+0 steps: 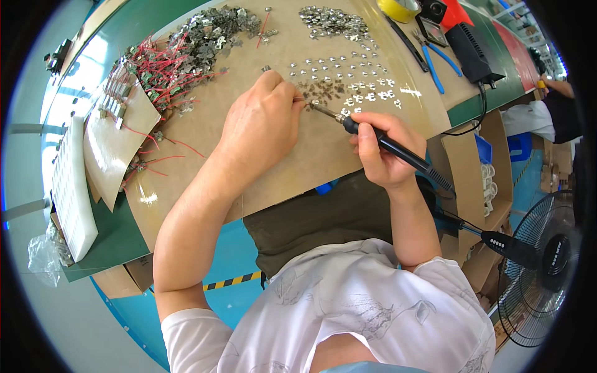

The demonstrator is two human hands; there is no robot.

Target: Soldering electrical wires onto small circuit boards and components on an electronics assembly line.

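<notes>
My right hand [392, 149] is wrapped round the black handle of a soldering iron [398, 149], whose metal tip points left. Close to that tip, the fingers of my left hand [264, 118] are pinched together; what they hold is too small to make out. Just right of the left fingertips lies a patch of small brown pieces [329, 90]. Beside them are white-looking flat metal parts [371, 96], with spaced rows of small shiny metal parts [339, 65] farther back. All of these lie on a brown work sheet [329, 146].
Metal parts with red wires [180, 56] are heaped at the far left, and shiny metal parts [333, 23] at the back. Blue-handled pliers [438, 62], yellow tape [399, 9] and a black box [474, 53] stand back right. A fan [547, 261] is at lower right.
</notes>
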